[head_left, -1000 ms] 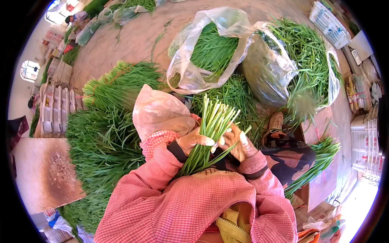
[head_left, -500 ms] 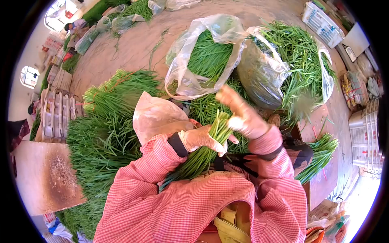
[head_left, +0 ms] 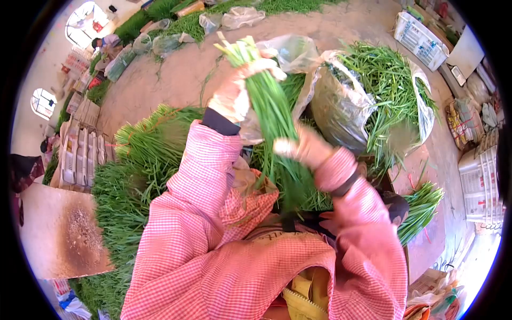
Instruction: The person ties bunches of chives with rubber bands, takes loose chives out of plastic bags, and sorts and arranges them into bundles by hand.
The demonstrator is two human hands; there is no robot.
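My left hand [head_left: 232,96], in a pale glove, is raised and closed around a bunch of chives [head_left: 271,104] near its pale stem ends. The green leaves hang down from it toward my lap. My right hand [head_left: 308,148], blurred by motion, is beside the lower leaves; whether its fingers grip any is unclear. Beneath are more loose chives and a red-checked cloth [head_left: 248,200]. A tied bundle of chives [head_left: 154,133] and a large pile of chives [head_left: 120,208] lie to the left.
A plastic bag of loose greens [head_left: 344,109] stands ahead, beside another clear bag [head_left: 290,50]. A small tied bundle [head_left: 421,210] lies at right on a board [head_left: 426,250]. White crates [head_left: 421,40] stand at the edges. A person [head_left: 106,45] is far left.
My left hand has lifted the bunch up and forward, away from my lap. My right hand has moved down from above the stems to beside the leaves.
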